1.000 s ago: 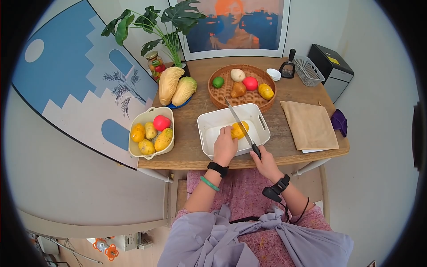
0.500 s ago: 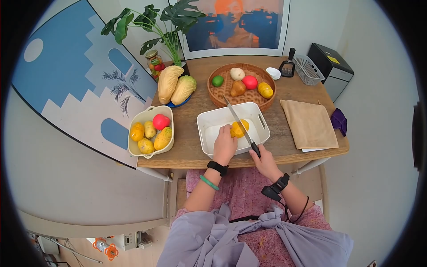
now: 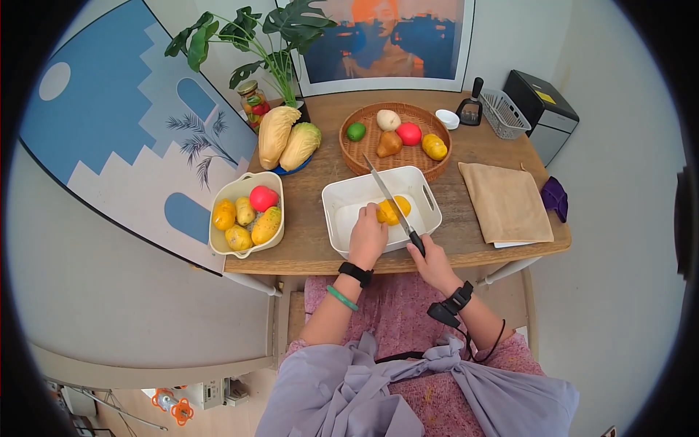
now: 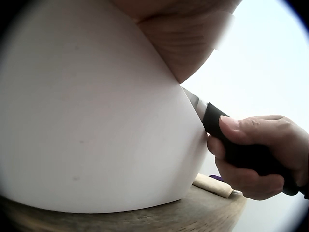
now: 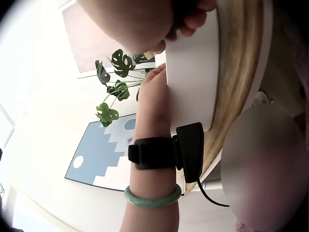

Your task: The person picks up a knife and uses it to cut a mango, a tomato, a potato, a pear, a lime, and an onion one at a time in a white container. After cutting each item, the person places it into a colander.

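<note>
Inside a white plastic bin (image 3: 338,195), a rounded yellow fruit (image 3: 402,206) lies under the fingers of my left hand (image 3: 368,239), which grips its left side. My right hand (image 3: 435,264) holds a long knife by its black handle (image 3: 417,244), with the thumb along it in the left wrist view. The blade (image 3: 384,184) slants across the fruit in the head view, its tip reaching beyond the bin's far rim. In the left wrist view the bin wall hides the fruit and most of the blade.
A cream basket (image 3: 249,183) of yellow produce and one red item stands at left. Behind the bin is a round wicker tray (image 3: 362,167) with several fruits. Cabbages (image 3: 279,138) lie at back left, a folded tan cloth (image 3: 505,204) at right.
The knife and right hand have shifted very slightly away from the body. The left hand keeps its grip on the yellow fruit in the bin.
</note>
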A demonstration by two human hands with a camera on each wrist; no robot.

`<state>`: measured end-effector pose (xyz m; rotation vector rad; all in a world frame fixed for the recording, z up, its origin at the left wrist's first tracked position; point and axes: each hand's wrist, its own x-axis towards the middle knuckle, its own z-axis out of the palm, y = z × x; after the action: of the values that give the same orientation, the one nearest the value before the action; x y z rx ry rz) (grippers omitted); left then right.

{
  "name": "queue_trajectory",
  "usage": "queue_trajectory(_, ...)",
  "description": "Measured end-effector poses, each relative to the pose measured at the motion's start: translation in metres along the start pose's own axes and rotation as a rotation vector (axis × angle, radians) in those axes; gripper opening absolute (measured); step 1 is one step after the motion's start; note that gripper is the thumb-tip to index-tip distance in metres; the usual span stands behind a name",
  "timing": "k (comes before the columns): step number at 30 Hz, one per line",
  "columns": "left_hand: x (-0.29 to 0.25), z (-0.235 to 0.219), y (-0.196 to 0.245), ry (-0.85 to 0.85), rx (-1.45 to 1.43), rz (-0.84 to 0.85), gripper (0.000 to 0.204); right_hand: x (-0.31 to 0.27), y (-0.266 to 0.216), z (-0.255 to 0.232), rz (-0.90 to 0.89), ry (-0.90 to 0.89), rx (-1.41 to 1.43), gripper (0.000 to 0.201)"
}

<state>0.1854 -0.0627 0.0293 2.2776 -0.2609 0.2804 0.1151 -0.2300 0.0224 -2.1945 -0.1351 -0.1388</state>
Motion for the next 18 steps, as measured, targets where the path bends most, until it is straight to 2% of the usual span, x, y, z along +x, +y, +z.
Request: queue_trajectory(18,0.0009,0.0019,-0.0026,-0.006,-0.039,-0.010,0.028,-0.0002,-0.0036,-0.0009,0.014,-0.045,-0.017,0.033)
